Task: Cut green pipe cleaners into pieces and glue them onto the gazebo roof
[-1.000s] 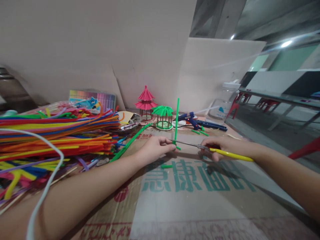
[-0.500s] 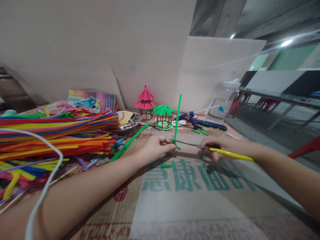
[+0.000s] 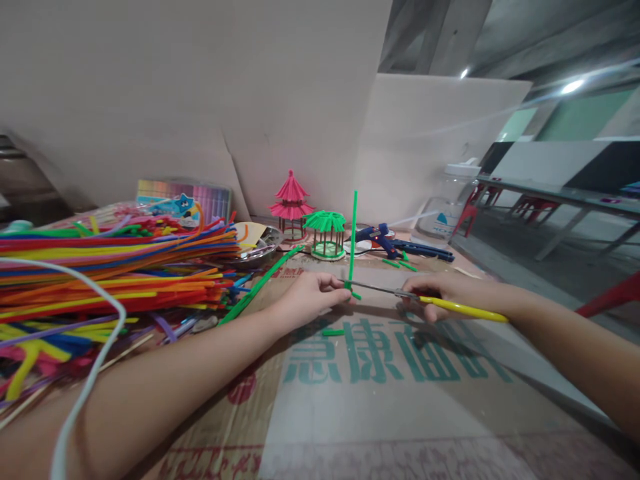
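Note:
Between thumb and fingers, my left hand (image 3: 320, 295) pinches a green pipe cleaner (image 3: 354, 233) that stands upright, along with a short green bit at its foot. My right hand (image 3: 445, 293) is closed around scissors (image 3: 457, 308) with yellow handles. Their blades reach left to the pipe cleaner, just above my left fingertips. A cut green piece (image 3: 333, 332) lies on the board below. Behind my hands stand a small green-roofed pavilion (image 3: 327, 237) and a pink two-tiered pavilion (image 3: 291, 207).
Piles of coloured pipe cleaners (image 3: 115, 243) fill the left, with a white cable (image 3: 107, 293) in front. A blue glue gun (image 3: 383, 237), a clear bottle (image 3: 445, 203), a metal bowl (image 3: 270, 243) and a marker set (image 3: 185, 200) stand at the back. Cardboard (image 3: 215, 427) covers the table.
The pipe cleaner's top has swung slightly left and now stands straighter. Both hands and the scissors stay almost where they were.

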Motion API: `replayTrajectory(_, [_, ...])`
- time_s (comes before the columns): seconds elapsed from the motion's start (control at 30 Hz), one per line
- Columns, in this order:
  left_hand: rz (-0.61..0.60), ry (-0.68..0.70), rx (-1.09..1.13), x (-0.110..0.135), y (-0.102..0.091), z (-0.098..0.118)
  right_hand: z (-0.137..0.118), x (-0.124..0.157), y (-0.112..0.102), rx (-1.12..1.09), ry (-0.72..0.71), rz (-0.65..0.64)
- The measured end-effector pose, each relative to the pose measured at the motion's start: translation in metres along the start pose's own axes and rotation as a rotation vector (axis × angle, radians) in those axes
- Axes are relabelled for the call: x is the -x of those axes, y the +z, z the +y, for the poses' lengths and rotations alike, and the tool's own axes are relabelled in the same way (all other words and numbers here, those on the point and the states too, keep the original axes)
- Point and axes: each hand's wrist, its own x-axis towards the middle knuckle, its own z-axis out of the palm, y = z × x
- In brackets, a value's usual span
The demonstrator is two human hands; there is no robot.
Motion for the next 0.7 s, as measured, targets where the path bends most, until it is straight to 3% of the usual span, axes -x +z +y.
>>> replayTrajectory(0.5, [0.006,-0.015,-0.020,0.002,-0.001,0.004,-0.003,-0.001,0.003,-0.046,0.031,0.025])
replayTrajectory(0.7, [0.030,-0.049,0.007,0.001,0.000,0.004,0.009,-0.002,0.004,-0.010,0.077,0.079])
